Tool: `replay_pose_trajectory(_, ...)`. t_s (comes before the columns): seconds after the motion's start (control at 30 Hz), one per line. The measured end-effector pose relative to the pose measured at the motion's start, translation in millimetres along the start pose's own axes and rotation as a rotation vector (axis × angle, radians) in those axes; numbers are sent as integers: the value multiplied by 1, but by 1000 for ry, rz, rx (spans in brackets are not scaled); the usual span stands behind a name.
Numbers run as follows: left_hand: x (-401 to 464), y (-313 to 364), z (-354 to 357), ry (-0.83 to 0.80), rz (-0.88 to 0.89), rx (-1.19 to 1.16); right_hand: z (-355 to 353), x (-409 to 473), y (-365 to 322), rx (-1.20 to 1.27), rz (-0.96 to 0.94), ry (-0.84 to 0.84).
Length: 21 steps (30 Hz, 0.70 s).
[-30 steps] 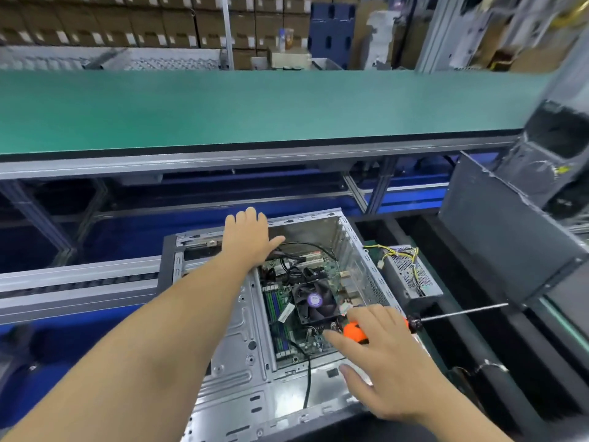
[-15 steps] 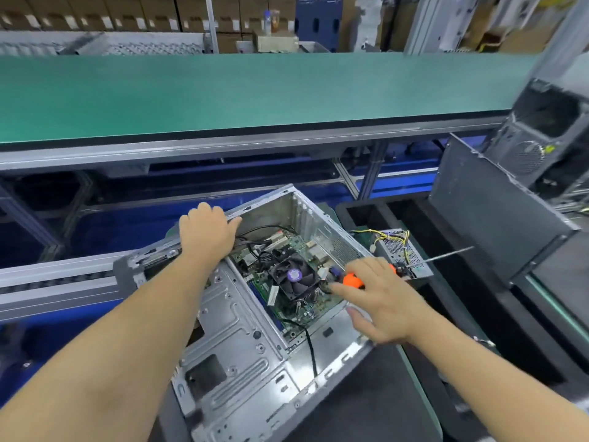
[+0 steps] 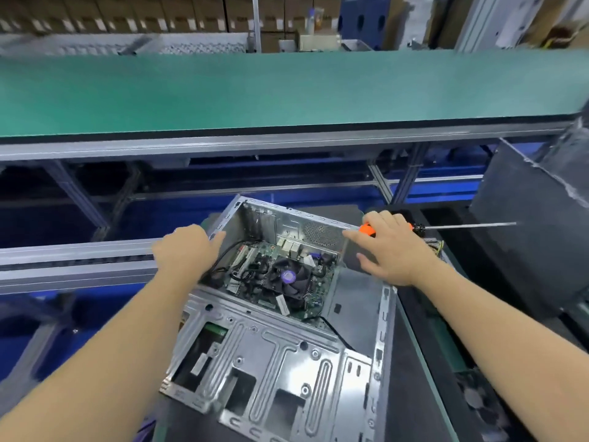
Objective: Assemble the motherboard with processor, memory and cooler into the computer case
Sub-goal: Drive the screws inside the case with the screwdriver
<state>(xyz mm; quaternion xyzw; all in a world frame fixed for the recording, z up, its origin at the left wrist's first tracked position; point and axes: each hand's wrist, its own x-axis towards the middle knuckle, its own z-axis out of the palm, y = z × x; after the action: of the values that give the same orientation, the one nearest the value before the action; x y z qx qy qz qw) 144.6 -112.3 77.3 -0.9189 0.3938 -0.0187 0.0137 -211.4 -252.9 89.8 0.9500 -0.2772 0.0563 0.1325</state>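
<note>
An open grey metal computer case (image 3: 280, 355) lies on its side in front of me, turned at an angle. Inside its far half sits the green motherboard (image 3: 315, 298) with a black cooler fan (image 3: 288, 277) that has a purple centre sticker. My left hand (image 3: 185, 250) grips the case's far left wall near a black cable. My right hand (image 3: 387, 250) holds an orange-handled screwdriver (image 3: 366, 230) while its spread fingers touch the case's right wall; the long shaft points right.
A green conveyor belt (image 3: 287, 94) runs across behind the case on an aluminium frame. A dark grey case side panel (image 3: 529, 228) leans at the right. A power supply with yellow wires (image 3: 438, 247) peeks out behind my right hand. Cardboard boxes are stacked far back.
The case has been rotated clockwise and pulled nearer. My left hand went from resting on the far edge to gripping the left wall. My right hand moved up to the right wall with the screwdriver.
</note>
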Motion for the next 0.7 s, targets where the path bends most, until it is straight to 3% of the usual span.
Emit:
replay_pose_trajectory(0.17,31,13,14,-33,86,-176,-7,-29,-56,157,197,223)
replay_pose_trajectory(0.33,41,10,29,-84,55,-471,2,-40,-76,269,393,229)
replay_pose_trajectory(0.5,36,11,29,-69,0,-488,9,-39,-68,438,341,295)
replay_pose_trajectory(0.7,16,10,29,-41,-70,-533,14,-29,-48,367,277,137)
